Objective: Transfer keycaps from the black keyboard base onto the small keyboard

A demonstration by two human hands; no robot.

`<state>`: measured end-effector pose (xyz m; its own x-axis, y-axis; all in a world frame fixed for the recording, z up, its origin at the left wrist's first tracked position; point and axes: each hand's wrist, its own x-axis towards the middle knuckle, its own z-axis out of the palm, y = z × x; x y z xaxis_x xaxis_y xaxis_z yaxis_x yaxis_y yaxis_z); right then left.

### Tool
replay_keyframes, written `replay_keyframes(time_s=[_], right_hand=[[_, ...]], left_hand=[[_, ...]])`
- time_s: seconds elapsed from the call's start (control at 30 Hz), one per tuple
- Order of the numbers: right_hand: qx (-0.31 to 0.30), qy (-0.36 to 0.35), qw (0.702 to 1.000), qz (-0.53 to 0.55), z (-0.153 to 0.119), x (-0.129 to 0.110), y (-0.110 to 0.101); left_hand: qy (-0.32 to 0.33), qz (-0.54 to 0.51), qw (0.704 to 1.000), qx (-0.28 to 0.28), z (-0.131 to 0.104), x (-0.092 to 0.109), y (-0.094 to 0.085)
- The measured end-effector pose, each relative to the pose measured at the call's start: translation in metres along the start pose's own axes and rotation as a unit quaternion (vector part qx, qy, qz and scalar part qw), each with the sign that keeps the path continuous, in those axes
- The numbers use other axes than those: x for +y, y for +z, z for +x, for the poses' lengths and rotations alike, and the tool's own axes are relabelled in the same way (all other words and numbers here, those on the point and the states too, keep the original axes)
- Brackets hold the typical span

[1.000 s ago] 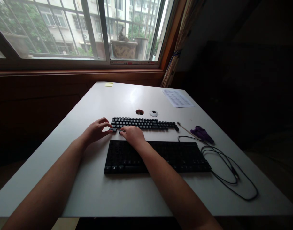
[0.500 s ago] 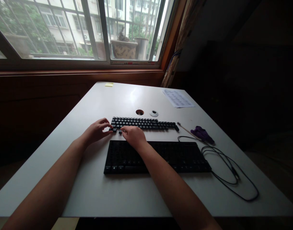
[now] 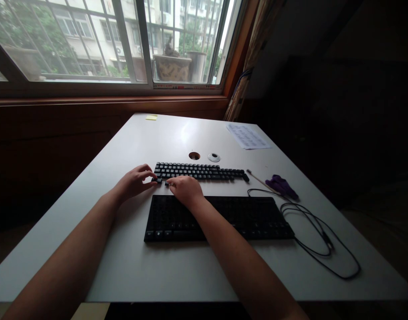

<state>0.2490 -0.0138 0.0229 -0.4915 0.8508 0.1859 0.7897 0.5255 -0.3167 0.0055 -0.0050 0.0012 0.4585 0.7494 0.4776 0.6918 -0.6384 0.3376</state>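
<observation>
Loose black keycaps (image 3: 187, 170) lie in close rows on the white desk. At the left end of these rows, my left hand (image 3: 137, 181) has its thumb and fingertips closed round a dark keycap (image 3: 159, 180). My right hand (image 3: 187, 190) reaches over from the front, its fingers pinched at another small keycap (image 3: 167, 184) beside the first. Under my right wrist lies a black keyboard (image 3: 257, 218); white-marked keys show along its front row, while the rest of its surface is too dark to make out. My palm hides part of the keycap rows.
A coiled black cable (image 3: 324, 240) runs along the keyboard's right side. Near it are a thin brush (image 3: 257, 178) and a purple cloth (image 3: 282, 186). Farther back are a cable hole (image 3: 194, 156), its round cover (image 3: 214, 157), printed sheets (image 3: 247, 137) and a yellow note (image 3: 151, 117).
My right hand has shifted very slightly left along with its fingertips at the keycap. My left hand stays at the left end of the rows.
</observation>
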Motion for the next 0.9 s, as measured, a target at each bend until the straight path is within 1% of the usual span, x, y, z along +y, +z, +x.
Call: replay_keyframes(time_s=[0.27, 0.57, 0.9], right_hand=[[-0.026, -0.004, 0.999, -0.03, 0.0001, -0.0005, 0.0025], [-0.051, 0.007, 0.998, -0.047, 0.0025, -0.0004, 0.0032], [-0.051, 0.002, 0.998, -0.049, 0.0038, -0.0001, 0.0039]], left_hand=[[0.007, 0.032, 0.999, -0.004, 0.0, 0.0009, -0.0004], [0.018, 0.022, 1.0, 0.005, 0.0, -0.0005, 0.0005], [0.023, 0.033, 0.999, 0.003, -0.0012, -0.0036, 0.0029]])
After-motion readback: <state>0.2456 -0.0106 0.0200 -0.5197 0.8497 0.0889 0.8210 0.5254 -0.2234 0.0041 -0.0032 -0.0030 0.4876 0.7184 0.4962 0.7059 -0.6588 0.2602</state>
